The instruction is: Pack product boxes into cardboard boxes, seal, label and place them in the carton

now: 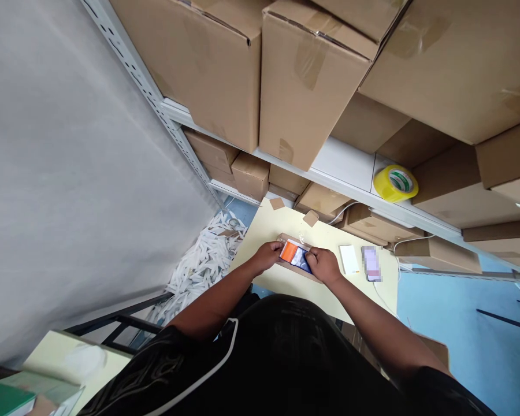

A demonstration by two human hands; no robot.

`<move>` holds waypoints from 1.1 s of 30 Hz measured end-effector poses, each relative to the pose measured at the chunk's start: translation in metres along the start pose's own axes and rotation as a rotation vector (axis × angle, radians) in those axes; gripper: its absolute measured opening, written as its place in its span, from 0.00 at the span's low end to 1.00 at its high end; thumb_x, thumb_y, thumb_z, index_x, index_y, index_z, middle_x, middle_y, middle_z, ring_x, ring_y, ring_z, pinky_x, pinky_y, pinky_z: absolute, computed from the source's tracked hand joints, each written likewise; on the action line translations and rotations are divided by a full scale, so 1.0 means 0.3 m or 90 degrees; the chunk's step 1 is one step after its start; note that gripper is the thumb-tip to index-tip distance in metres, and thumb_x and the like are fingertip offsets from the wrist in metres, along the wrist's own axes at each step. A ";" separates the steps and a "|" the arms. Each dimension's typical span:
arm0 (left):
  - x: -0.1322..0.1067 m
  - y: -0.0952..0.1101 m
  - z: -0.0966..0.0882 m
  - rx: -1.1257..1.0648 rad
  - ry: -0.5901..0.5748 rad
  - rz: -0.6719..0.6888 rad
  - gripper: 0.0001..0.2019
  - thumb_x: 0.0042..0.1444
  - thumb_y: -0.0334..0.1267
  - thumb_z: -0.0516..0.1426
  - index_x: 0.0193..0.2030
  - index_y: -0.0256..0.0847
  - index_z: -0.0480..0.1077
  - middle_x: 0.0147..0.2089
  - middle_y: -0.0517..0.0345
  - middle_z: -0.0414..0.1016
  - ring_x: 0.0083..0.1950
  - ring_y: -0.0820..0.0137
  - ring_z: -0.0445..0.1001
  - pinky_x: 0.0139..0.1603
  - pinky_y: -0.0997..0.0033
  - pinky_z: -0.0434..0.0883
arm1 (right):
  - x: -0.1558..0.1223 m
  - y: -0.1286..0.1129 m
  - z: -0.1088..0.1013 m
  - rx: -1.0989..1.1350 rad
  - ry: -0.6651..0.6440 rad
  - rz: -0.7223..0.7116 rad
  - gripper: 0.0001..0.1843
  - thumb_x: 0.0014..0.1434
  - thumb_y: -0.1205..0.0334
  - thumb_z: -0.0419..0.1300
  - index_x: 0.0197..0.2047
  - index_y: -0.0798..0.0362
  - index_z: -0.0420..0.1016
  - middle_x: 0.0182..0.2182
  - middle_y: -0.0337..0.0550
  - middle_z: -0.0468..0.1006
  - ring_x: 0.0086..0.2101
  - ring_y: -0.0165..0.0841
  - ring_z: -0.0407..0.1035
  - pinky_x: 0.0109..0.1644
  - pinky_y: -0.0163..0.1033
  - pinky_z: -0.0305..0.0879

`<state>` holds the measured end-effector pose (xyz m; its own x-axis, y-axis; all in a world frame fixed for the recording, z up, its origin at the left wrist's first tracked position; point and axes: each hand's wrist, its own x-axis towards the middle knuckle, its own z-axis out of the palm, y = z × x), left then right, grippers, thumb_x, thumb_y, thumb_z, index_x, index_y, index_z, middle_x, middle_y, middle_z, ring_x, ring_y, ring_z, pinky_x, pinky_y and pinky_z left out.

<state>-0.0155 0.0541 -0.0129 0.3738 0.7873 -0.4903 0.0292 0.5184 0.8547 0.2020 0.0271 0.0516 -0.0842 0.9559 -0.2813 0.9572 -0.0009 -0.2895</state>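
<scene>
A flat printed packet [296,256], orange at one end and dark blue at the other, lies level between my two hands. Its exact kind is too small to make out. Below it is a shallow brown cardboard box [281,237], partly covered by the packet and my hands. My left hand [268,257] is closed on the packet's orange end. At the blue end, my right hand [325,265] grips it with curled fingers. Both hands are over the pale yellow table [260,231].
A white box [349,259] and a phone [371,264] lie right of my hands. Two cardboard scraps sit near the far edge. Shelves of cartons [303,86] rise beyond, holding yellow tape [395,183]. White paper strips [199,268] are heaped at the left.
</scene>
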 end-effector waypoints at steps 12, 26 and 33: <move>0.026 -0.075 -0.139 0.015 0.151 0.017 0.10 0.57 0.46 0.59 0.37 0.41 0.72 0.24 0.65 0.70 0.29 0.66 0.79 0.37 0.66 0.76 | -0.045 0.024 -0.075 -0.111 -0.083 0.092 0.22 0.70 0.52 0.49 0.34 0.50 0.81 0.33 0.48 0.84 0.35 0.40 0.75 0.35 0.39 0.54; 0.140 -0.175 -0.061 0.325 0.243 0.034 0.13 0.66 0.41 0.53 0.36 0.41 0.77 0.37 0.53 0.82 0.44 0.62 0.80 0.49 0.66 0.73 | 0.004 -0.026 -0.060 -0.189 -0.110 0.131 0.25 0.70 0.49 0.47 0.39 0.53 0.83 0.38 0.53 0.85 0.40 0.42 0.78 0.41 0.40 0.63; 0.094 -0.102 -0.112 0.564 0.241 0.177 0.26 0.58 0.32 0.58 0.64 0.35 0.71 0.67 0.41 0.72 0.69 0.52 0.68 0.71 0.53 0.65 | 0.011 -0.047 -0.072 -0.163 -0.156 0.154 0.27 0.70 0.47 0.46 0.49 0.53 0.83 0.44 0.54 0.84 0.45 0.43 0.78 0.47 0.41 0.65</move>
<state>-0.0368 0.0717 -0.0587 0.1577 0.9769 -0.1444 0.7229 -0.0146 0.6908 0.1943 0.0366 0.0744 0.1168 0.8390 -0.5314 0.9928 -0.1136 0.0389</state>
